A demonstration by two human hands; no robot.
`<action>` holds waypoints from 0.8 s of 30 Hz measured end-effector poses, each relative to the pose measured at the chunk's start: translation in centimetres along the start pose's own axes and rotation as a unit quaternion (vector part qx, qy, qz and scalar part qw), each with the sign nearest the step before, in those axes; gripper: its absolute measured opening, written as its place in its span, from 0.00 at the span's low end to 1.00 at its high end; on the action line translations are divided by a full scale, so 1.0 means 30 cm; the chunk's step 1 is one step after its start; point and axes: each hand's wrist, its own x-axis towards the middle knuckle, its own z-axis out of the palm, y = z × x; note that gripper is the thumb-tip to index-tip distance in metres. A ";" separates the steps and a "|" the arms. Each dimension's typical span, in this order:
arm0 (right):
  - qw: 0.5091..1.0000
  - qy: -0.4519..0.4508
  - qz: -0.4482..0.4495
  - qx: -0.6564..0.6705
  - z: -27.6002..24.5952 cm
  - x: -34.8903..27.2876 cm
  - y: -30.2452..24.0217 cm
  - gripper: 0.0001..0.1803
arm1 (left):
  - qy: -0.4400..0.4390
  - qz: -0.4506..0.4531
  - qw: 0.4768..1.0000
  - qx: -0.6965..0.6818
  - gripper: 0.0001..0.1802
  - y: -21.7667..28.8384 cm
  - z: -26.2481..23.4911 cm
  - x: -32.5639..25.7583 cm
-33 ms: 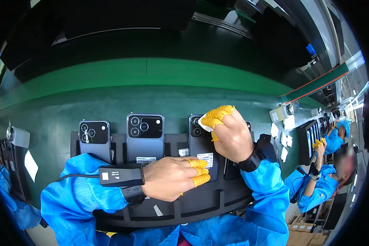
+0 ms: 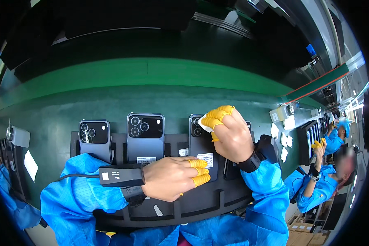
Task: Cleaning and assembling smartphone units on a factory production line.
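Observation:
My right hand [image 2: 233,135], with yellow finger cots, is closed on a small white wipe [image 2: 206,125]. It presses the wipe to the camera area of a dark smartphone [image 2: 201,144] lying back up in a black tray [image 2: 176,149]. Across the lower part of that phone, by its white label [image 2: 206,160], lie the outstretched fingers of my left hand [image 2: 172,177], also in yellow cots. Two more phones lie to the left: a blue-grey phone [image 2: 145,143] and another blue-grey phone [image 2: 95,139], partly covered by my left sleeve. My right hand and wrist mostly cover a further phone [image 2: 232,171].
White paper pieces [image 2: 283,139] and a light-coloured dispenser [image 2: 281,113] lie on the green bench [image 2: 172,98] at the right. Another dispenser [image 2: 20,136] and a white sheet [image 2: 31,165] are at the left. Co-workers in blue sit farther right, near a rack of phones [image 2: 312,135].

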 end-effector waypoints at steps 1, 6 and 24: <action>1.000 -0.001 -0.001 0.001 -0.001 -0.001 0.000 0.14 | 0.004 0.007 1.000 0.006 0.31 0.000 -0.001 -0.002; 0.998 -0.039 -0.010 0.041 0.006 -0.017 0.000 0.14 | 0.025 0.014 1.000 0.004 0.31 -0.006 0.006 -0.004; 0.988 -0.039 0.032 -0.146 -0.037 -0.009 0.018 0.08 | 0.017 0.021 0.999 0.021 0.33 -0.012 0.014 -0.005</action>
